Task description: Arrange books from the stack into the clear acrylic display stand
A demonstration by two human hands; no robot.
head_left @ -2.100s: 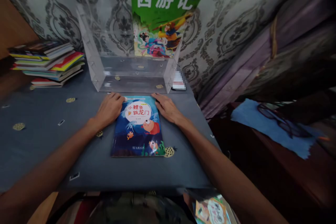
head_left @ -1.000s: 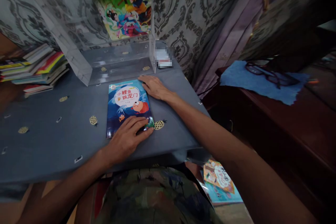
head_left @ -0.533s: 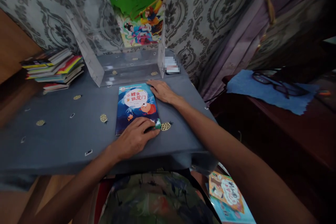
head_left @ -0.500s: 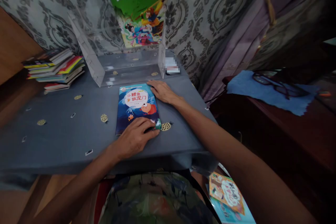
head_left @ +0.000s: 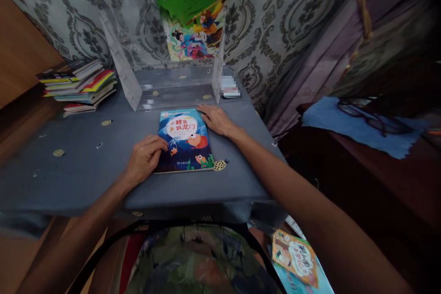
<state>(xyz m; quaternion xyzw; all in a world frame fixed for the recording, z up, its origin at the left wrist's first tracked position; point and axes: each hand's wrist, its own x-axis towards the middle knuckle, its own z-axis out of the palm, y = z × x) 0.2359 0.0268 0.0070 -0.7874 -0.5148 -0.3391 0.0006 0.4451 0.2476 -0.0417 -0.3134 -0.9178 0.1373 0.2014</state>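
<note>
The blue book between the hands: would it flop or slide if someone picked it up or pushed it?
The blue book looks thin, so it is probably light and may bend if lifted by one corner. Its smooth-looking cover might feel slippery. Lying flat on the tablecloth, it should slide rather than tip.

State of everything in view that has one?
Blue 小鲤鱼跳龙门 book: closed, flat, cover up
Left hand: fingers curled at the book's left edge
Right hand: fingers extended at its upper right corner
Book stack: uneven
Clear acrylic stand: upright
Green 西游记 cover: upright, facing out
Blue cloth: spread out
Eyeglasses: on the cloth, folding unclear
Curtain: gathered
Orange book: cover up
</note>
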